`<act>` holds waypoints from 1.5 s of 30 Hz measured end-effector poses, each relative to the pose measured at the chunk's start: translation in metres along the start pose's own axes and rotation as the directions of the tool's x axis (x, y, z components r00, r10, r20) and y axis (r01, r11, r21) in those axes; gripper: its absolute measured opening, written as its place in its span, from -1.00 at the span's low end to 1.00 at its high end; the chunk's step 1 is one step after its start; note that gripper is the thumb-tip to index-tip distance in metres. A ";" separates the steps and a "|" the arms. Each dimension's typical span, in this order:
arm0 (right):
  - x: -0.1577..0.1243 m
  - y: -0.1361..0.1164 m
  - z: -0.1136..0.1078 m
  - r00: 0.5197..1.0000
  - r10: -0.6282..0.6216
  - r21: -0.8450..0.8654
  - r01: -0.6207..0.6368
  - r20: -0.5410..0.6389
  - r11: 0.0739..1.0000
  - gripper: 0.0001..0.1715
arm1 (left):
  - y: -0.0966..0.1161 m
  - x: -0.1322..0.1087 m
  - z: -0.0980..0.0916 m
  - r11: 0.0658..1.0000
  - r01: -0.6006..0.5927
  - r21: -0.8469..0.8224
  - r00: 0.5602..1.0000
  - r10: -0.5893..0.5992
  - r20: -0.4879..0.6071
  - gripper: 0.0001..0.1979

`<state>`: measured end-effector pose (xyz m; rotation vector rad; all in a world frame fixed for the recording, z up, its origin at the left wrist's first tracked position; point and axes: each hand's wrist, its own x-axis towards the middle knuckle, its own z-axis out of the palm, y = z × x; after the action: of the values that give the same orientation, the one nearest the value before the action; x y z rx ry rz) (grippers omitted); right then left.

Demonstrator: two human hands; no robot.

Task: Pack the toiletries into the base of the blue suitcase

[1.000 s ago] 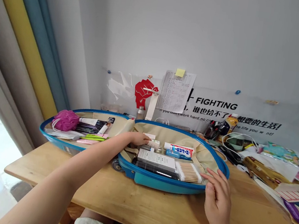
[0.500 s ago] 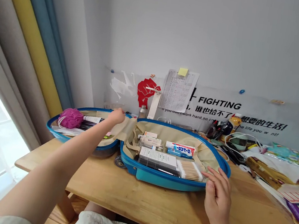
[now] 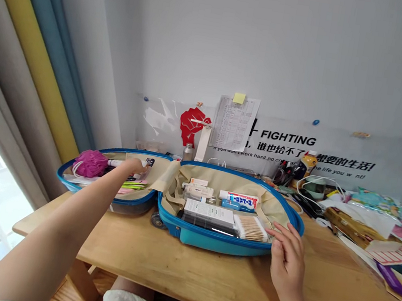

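Note:
An open blue hard-shell suitcase (image 3: 224,243) lies on the wooden table, both halves facing up. My left hand (image 3: 133,166) reaches into its left half, fingers closed and mostly hidden. At its fingertips shows a small white-and-dark item (image 3: 149,162) of unclear kind. Near that hand are a purple bath puff (image 3: 91,163), a white tube (image 3: 115,163) and thin green and pink items (image 3: 132,185). My right hand (image 3: 289,251) is open at the right half's front rim, fingertips near a pack of cotton swabs (image 3: 250,228). Beside the swabs lie a white box (image 3: 209,212) and a toothpaste (image 3: 241,199).
A small clear bottle (image 3: 188,152) stands behind the suitcase hinge. Right of the suitcase are an orange-labelled bottle (image 3: 305,166), pens (image 3: 281,173), a white cable (image 3: 328,181) and piled papers and packets (image 3: 365,222). The wooden table's (image 3: 181,274) front edge is close to my lap.
My left hand has moved down and left, deeper into the left half, and the white-and-dark item now shows at its fingertips. My right hand stays by the rim. The view has shifted slightly.

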<state>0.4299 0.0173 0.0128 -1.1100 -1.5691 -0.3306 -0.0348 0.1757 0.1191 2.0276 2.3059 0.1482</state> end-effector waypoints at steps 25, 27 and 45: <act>-0.001 0.002 0.000 1.000 0.023 0.003 -0.023 0.005 1.000 -0.66 | 0.155 0.004 0.043 0.876 -0.470 -0.112 0.847 0.483 0.222 -0.67; -0.001 0.002 0.000 1.000 0.016 -0.001 -0.016 0.003 1.000 -0.66 | 0.155 0.004 0.044 0.871 -0.474 -0.127 0.842 0.490 0.224 -0.68; -0.001 0.003 0.000 1.000 -0.006 -0.011 0.006 0.004 1.000 -0.64 | 0.144 0.007 0.016 0.907 -0.412 -0.093 0.895 0.383 -0.230 -0.52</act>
<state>0.4320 0.0187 0.0108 -1.1149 -1.5756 -0.3416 0.1079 0.2007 0.1204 2.4831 1.8741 0.5514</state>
